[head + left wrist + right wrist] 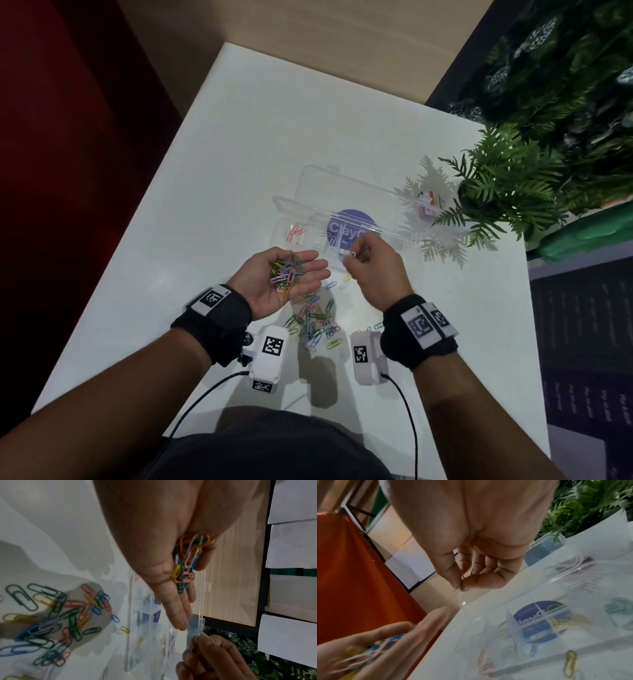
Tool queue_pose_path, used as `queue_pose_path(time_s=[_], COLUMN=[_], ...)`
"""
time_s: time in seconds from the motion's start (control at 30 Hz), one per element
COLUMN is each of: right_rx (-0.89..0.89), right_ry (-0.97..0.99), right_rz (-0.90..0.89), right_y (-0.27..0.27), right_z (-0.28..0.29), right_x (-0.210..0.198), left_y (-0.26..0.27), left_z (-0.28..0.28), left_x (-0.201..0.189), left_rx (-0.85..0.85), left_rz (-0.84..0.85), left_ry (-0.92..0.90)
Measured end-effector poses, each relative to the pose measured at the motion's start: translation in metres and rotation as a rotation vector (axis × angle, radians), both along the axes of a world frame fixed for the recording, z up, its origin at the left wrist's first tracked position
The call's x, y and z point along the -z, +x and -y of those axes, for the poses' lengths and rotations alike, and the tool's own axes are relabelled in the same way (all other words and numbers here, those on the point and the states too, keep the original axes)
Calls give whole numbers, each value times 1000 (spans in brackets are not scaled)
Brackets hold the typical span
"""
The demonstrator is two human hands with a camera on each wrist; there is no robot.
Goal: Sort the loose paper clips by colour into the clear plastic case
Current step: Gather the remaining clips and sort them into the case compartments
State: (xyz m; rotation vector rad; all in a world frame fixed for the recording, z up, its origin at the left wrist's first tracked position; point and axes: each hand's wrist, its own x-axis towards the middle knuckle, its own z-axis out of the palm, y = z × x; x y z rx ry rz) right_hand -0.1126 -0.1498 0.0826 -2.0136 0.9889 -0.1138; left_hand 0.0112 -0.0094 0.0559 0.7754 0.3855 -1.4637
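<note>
White clip [352, 254] pinched in right hand [376, 270] fingertips

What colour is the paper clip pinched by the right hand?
White; the paper clip in the right hand shows best in the head view.

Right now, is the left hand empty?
No, the left hand lies palm up and carries a heap of mixed-colour paper clips.

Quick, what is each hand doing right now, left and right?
Left hand: open, palm up, carrying a heap of mixed paper clips.
Right hand: pinching one white paper clip above the clear case.
</note>
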Motion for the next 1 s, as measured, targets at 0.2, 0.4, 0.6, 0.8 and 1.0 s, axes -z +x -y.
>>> queue_pose_path(time_s=[0.2, 0.4, 0.6, 0.8, 1.0], right_rx=[66, 61, -10, -86, 83], right_ry=[7, -14, 49, 583, 894], right_rz=[-129, -220, -57, 34, 225], right_y=[42, 69, 58, 30, 18], right_z=[28, 32, 21, -4, -10], right_x=[22, 40, 24, 9, 17], left_y=[10, 14, 14, 8, 0], left_z=[-5, -5, -3, 1, 2], left_x=[5, 6, 4, 2, 1], left_rx=[-27, -24, 5, 76, 114], left_rz=[-1, -15, -13, -16, 59], left_ry=[18, 7, -23, -85, -45])
